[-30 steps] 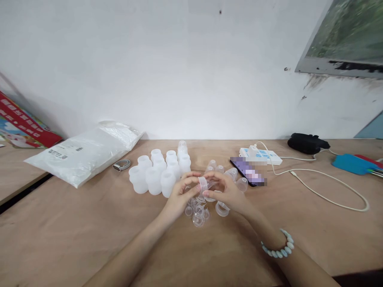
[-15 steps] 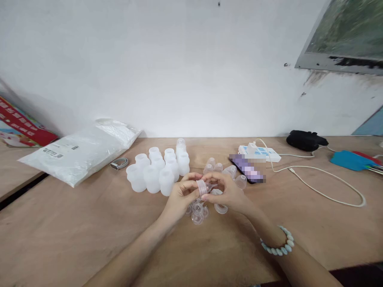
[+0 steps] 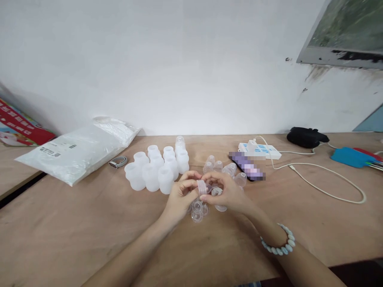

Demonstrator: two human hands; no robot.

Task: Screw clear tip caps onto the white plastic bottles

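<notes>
Over the middle of the table, my left hand (image 3: 182,195) grips a translucent ribbed screw ring (image 3: 202,187) by its side. My right hand (image 3: 229,193) pinches the clear bottle nipple (image 3: 209,187), which sticks out of the ring toward the right. Below the hands lie several clear nipples (image 3: 197,215), partly covered by my fingers. Another ring (image 3: 220,208) rests under my right hand. Clear domed caps (image 3: 218,165) stand just behind it. To the left is a group of white milky bottles (image 3: 151,177) without tops; one at the back carries a clear cap (image 3: 180,142).
A phone (image 3: 248,167) lies by a white power strip (image 3: 260,150), with a looped cable (image 3: 335,177) to the right. Further right are a black pouch (image 3: 306,137) and a blue spatula (image 3: 350,158). At left lie a plastic parcel (image 3: 80,149) and a watch (image 3: 117,162).
Both hands keep their hold on the ring and nipple, with only slight finger movement. The whole view has shifted a little; the other things stay in place.
</notes>
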